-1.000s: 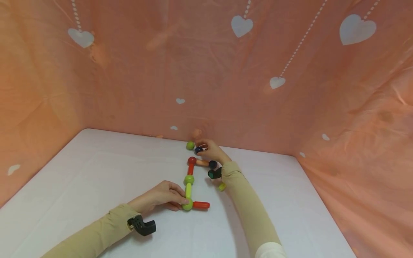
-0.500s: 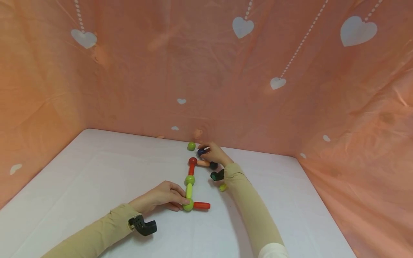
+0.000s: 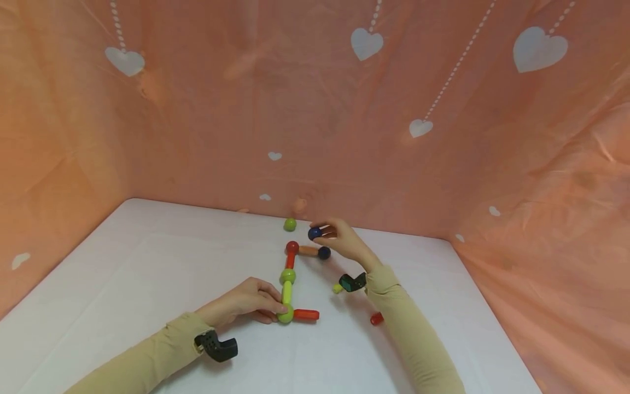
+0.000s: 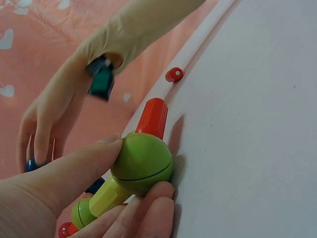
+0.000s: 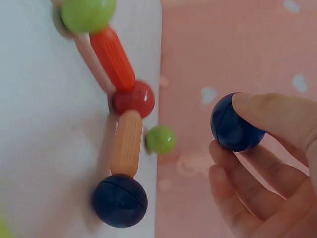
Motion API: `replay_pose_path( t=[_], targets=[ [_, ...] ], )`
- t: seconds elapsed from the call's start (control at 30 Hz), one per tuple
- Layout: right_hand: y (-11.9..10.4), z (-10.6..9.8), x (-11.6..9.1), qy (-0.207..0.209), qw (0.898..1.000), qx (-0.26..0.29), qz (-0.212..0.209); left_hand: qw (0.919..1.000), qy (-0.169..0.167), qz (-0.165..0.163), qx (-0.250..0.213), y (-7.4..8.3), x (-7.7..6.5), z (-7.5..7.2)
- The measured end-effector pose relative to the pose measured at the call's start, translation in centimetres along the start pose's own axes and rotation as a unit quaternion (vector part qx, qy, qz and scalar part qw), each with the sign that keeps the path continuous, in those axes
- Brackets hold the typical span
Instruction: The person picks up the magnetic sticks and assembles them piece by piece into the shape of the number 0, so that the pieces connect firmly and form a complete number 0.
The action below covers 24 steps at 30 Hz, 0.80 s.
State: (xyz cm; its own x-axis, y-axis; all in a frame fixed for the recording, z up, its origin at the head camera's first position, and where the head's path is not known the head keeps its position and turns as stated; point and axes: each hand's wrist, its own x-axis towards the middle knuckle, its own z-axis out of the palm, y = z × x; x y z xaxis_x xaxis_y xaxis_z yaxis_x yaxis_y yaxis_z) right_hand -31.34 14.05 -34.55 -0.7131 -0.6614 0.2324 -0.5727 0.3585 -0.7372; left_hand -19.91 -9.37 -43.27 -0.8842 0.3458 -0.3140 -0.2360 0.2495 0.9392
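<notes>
The left hand [image 3: 252,300] pinches a green ball [image 3: 286,316], the right hand [image 3: 346,241] a blue ball [image 3: 314,234] at the former's one o'clock.

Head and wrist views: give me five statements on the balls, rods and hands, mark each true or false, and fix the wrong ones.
1. The right-hand grip pinches a blue ball. True.
2. The orange rod runs between the red ball and a second blue ball. True.
3. The left-hand grip holds the red ball. False: it holds the near green ball.
4. The lone green ball at the far back is fixed to a rod. False: it sits apart, touching no rod.
5. A red rod sticks out from the near green ball. True.
</notes>
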Motion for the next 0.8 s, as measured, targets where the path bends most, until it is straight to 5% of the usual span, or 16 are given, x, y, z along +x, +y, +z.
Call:
replay_pose_path(
  t=[0.2, 0.47, 0.8],
  targets=[
    [-1.9, -0.1, -3.9, -0.023, 0.999, 0.024, 0.015, 0.9999, -0.005, -0.001, -0.011, -0.2, 0.1, -0.1],
    [1.2, 0.9, -8.1, -0.022, 0.998, 0.04, 0.033, 0.9999, -0.002, -0.003, -0.009, 0.0, 0.2, -0.4],
    [1.4, 2.3, -11.7, -0.041, 0.996, 0.059, 0.059, 1.0, -0.004, 0.003, -0.001, -0.1, 0.3, -0.3]
  ],
)
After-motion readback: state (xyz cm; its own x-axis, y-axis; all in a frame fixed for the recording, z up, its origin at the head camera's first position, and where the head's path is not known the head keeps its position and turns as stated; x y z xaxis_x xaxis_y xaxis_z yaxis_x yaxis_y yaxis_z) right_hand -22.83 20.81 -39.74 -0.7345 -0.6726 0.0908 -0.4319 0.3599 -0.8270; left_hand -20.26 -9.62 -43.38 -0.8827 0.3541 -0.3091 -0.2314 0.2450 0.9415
